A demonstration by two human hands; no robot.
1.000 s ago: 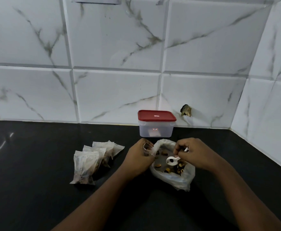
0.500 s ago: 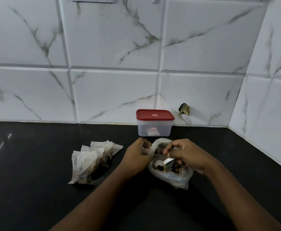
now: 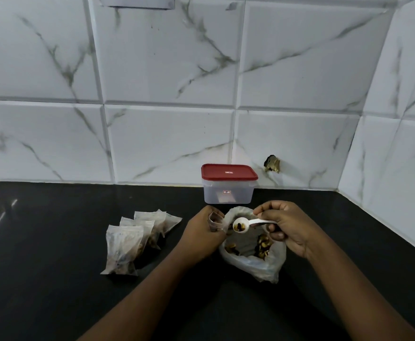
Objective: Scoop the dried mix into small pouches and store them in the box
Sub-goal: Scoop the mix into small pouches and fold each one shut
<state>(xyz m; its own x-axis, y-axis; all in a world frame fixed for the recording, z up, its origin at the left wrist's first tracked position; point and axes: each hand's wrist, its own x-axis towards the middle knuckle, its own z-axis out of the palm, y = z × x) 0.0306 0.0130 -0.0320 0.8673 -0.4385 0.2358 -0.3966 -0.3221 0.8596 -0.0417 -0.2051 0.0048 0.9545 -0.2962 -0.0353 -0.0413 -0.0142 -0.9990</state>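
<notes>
The left hand [image 3: 201, 230] has its fingers curled round a small open pouch [image 3: 215, 221], holding it upright at the left rim of a clear plastic bag [image 3: 263, 265]. The right hand [image 3: 285, 227] pinches the handle of a white measuring spoon [image 3: 241, 224]. The spoon's bowl carries dried mix [image 3: 239, 227] above the bag, just beside the pouch mouth. Filled pouches [image 3: 125, 247] lie clustered on the black tabletop [image 3: 54, 242], to the left. The box [image 3: 228, 193], red lid on, stands behind the bag, near the tiled wall [image 3: 167, 143].
</notes>
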